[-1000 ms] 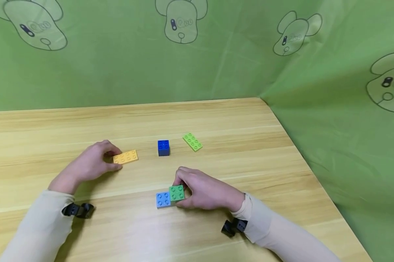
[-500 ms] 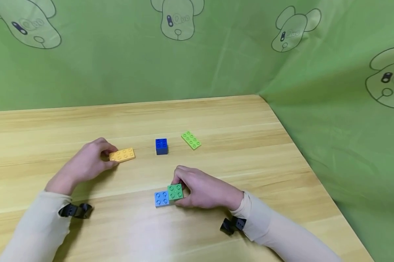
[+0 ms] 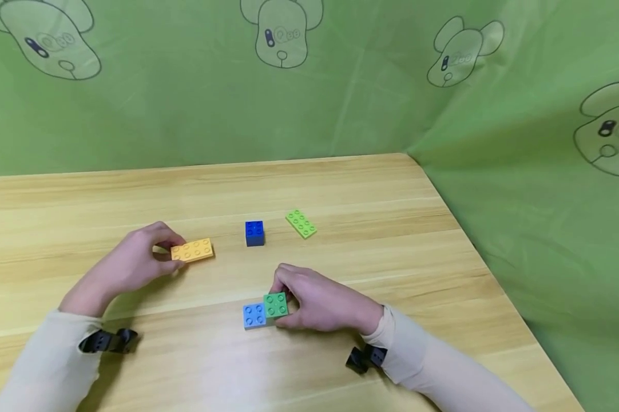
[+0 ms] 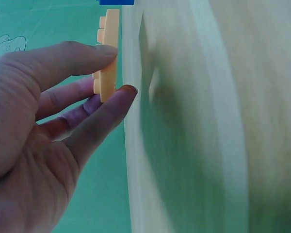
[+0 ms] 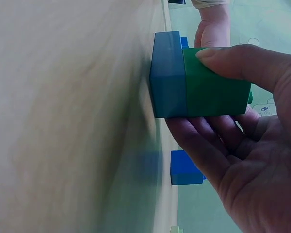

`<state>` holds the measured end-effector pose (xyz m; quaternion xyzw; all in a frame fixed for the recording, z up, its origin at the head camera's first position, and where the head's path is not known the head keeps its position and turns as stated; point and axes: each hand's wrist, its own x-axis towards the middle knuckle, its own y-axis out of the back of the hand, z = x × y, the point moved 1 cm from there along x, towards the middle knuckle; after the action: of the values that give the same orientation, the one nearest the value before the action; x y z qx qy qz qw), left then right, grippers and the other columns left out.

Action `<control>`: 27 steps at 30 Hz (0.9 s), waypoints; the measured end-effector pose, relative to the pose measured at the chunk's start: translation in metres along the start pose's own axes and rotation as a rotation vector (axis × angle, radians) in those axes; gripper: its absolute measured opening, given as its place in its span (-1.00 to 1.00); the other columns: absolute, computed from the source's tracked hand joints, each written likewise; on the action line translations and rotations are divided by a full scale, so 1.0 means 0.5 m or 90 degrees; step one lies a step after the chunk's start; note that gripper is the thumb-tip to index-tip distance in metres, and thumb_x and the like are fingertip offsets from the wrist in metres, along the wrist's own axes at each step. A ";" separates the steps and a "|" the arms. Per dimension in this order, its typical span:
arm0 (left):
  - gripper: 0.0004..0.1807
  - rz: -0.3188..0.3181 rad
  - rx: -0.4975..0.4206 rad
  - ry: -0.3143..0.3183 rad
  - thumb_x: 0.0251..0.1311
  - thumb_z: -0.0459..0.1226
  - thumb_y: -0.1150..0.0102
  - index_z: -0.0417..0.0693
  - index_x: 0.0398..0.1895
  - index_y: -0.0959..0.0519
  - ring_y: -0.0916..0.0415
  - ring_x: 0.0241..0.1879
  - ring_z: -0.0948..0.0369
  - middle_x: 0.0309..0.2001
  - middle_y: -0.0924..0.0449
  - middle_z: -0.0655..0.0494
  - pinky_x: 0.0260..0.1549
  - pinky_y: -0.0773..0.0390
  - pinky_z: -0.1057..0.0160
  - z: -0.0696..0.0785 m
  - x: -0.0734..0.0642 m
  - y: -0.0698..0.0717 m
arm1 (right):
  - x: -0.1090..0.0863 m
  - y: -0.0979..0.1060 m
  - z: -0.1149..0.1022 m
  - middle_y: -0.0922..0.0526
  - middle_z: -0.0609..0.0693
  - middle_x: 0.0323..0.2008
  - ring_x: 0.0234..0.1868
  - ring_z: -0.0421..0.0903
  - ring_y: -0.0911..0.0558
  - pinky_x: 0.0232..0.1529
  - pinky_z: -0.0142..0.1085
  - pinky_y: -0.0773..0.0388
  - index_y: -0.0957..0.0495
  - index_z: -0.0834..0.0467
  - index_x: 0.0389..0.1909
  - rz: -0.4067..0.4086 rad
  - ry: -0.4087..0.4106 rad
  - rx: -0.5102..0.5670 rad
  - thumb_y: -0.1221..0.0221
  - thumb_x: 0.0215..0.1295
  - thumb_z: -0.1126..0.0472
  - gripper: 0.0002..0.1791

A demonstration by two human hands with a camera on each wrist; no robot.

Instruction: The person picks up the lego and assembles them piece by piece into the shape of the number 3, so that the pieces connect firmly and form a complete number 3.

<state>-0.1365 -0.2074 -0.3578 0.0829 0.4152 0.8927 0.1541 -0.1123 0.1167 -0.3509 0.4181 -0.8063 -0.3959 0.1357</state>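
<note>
Orange and thin, a long flat brick (image 3: 192, 250) with studs on top hangs just above the table (image 3: 350, 194), left of the middle. Half a second ago it appeared to lie on the wood; now it is raised, with a shadow on the wood below. The left hand (image 3: 134, 260) pinches its left end in a narrow grip, thumb on the near side and fingers on the far side.

To its right and nearer, the right hand (image 3: 322, 300) holds a green block (image 3: 276, 305) between thumb and fingers. That block sits on the right half of a light blue brick (image 3: 254, 316), whose left studs are bare. This pair has barely moved; whether it touches the table, I cannot tell.

With the lift, both hands seem to be holding pieces off or ready to leave the table, so the left pick-up looks done.

Farther away, untouched, a dark blue block (image 3: 254, 233) stands upright, and right of it a lime plate (image 3: 301, 224) lies flat at a slant. Green cloth (image 3: 361, 97) printed with cartoon heads hangs behind.
</note>
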 end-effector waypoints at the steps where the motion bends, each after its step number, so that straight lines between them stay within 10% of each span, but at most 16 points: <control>1: -0.69 0.003 -0.005 0.002 0.07 -0.42 -0.40 -0.26 -0.09 -0.63 -0.55 -0.12 0.02 -0.14 -0.55 0.01 -0.12 -0.62 0.02 -0.001 -0.001 -0.001 | 0.000 0.001 0.000 -0.40 -0.16 -0.34 -0.30 -0.13 -0.46 -0.38 -0.43 -0.42 -0.40 0.03 -0.25 -0.001 0.000 0.000 -0.45 0.09 0.18 -0.62; 27: -0.70 0.010 -0.111 -0.003 0.14 -0.44 -0.36 -0.26 -0.04 -0.62 -0.61 -0.13 0.07 -0.07 -0.58 -0.03 -0.14 -0.64 0.29 0.029 -0.027 -0.005 | 0.001 -0.003 0.000 -0.46 0.00 -0.34 -0.34 -0.14 -0.44 -0.42 -0.42 -0.37 -0.40 0.04 -0.25 0.003 0.006 -0.003 -0.44 0.10 0.17 -0.62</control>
<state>-0.1191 -0.2000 -0.3507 0.0746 0.3347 0.9264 0.1552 -0.1118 0.1157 -0.3522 0.4175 -0.8057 -0.3958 0.1413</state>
